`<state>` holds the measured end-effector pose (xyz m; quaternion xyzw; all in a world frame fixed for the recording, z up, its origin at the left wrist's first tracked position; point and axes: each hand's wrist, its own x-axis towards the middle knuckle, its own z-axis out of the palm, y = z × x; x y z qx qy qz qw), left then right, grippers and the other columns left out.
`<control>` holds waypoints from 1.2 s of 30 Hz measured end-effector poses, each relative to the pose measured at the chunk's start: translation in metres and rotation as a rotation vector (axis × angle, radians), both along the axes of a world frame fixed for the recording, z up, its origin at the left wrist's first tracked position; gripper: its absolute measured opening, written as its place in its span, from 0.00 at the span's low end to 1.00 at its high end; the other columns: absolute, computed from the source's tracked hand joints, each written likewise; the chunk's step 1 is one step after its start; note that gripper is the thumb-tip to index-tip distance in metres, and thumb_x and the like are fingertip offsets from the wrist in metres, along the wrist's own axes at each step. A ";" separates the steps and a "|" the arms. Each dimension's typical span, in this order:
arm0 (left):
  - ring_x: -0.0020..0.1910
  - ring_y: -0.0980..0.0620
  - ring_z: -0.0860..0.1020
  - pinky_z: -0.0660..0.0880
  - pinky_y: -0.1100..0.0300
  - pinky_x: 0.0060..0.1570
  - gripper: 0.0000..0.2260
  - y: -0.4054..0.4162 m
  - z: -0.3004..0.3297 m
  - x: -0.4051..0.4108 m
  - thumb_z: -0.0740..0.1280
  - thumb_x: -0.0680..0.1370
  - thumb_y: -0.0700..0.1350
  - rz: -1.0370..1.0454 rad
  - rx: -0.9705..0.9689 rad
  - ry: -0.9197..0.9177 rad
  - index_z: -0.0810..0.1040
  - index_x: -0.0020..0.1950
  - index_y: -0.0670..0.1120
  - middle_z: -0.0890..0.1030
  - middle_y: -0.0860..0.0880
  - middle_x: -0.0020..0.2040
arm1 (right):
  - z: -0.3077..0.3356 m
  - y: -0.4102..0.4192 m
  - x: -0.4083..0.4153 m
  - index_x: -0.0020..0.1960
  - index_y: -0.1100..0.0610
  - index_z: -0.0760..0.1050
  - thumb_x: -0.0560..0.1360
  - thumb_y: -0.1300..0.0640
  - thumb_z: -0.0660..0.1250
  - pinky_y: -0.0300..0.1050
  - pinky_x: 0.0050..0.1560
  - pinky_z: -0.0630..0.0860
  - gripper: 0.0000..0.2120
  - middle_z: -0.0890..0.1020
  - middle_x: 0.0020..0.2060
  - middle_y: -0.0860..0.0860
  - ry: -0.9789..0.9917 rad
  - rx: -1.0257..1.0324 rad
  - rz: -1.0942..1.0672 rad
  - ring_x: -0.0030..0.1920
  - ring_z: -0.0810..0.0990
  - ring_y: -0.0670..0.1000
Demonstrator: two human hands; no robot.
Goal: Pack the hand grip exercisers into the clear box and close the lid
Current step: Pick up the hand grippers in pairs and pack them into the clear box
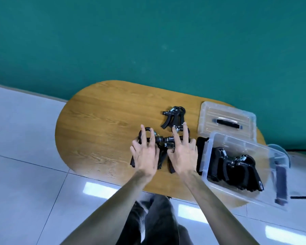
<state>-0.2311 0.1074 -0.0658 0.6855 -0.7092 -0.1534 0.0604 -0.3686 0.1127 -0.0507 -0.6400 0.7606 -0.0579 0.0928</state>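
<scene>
Nearest the camera, the person's dark trousers show below the two bare forearms, over a pale tiled floor. Both arms reach forward over the near edge of an oval wooden table.

The left hand lies with its fingers spread and nearly straight over a black hand grip exerciser, fingertips resting on its looped top; it does not curl round it. The right hand, just beside the left, is likewise spread flat, fingers straight, pressing on a second exerciser whose handles run back under the palm. Whether either thumb hooks beneath cannot be told.

Immediately right of the right hand stands the clear box, open-topped, reaching past the table's near right edge. Inside it lie several packed exercisers, black with metal springs showing. Another dark piece sits between the right hand and the box wall, too dim to identify.

Beyond the fingertips of the right hand, apart from both hands, a third exerciser lies on the wood. Farther right, behind the box, the clear lid rests flat on the table with its black handle facing up. A teal wall rises behind.
</scene>
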 end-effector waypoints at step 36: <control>0.60 0.39 0.70 0.67 0.46 0.58 0.28 0.049 -0.043 -0.320 0.58 0.84 0.47 -0.267 0.146 -0.107 0.54 0.83 0.51 0.46 0.46 0.84 | -0.055 0.107 -0.316 0.79 0.50 0.58 0.74 0.58 0.68 0.59 0.51 0.75 0.37 0.46 0.82 0.52 -0.279 0.185 -0.323 0.52 0.72 0.64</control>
